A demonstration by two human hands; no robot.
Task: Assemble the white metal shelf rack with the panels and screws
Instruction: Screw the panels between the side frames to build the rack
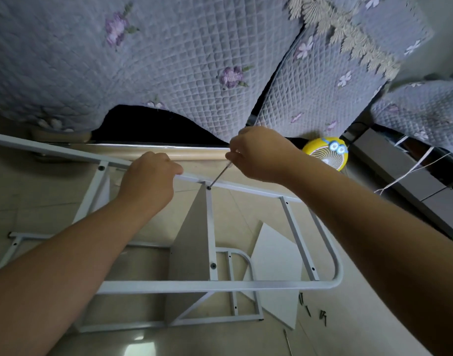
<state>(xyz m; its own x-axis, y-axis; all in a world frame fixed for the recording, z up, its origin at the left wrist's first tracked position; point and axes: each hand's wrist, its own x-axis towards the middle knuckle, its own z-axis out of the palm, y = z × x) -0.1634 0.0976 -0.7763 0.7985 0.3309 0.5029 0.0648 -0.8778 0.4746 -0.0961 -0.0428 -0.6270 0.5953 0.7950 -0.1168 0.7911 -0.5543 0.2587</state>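
Quilted grey-blue sofa cover (194, 60) with stitched purple flowers fills the top. Under it, on glossy beige floor tiles (28, 201), sits my white tubular metal rack (220, 285), one corner rounded, with a flat panel (192, 240) standing inside and a spare panel (274, 265) lying flat beside it. My left hand (149, 178) is wrapped round the top rail (66, 151). My right hand (258, 152) pinches a thin steel screwdriver (220, 176), tip on a black screw (209, 187). Loose dark screws (309, 308) are scattered near the spare panel.

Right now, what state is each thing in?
Frame: partly assembled.
Left grip: holds frame's top rail.
Right grip: holds screwdriver.
Screwdriver: tip in joint screw.
Fitted panel: stands inside frame.
Loose panel: flat on floor.
Spare screws: scattered on floor.
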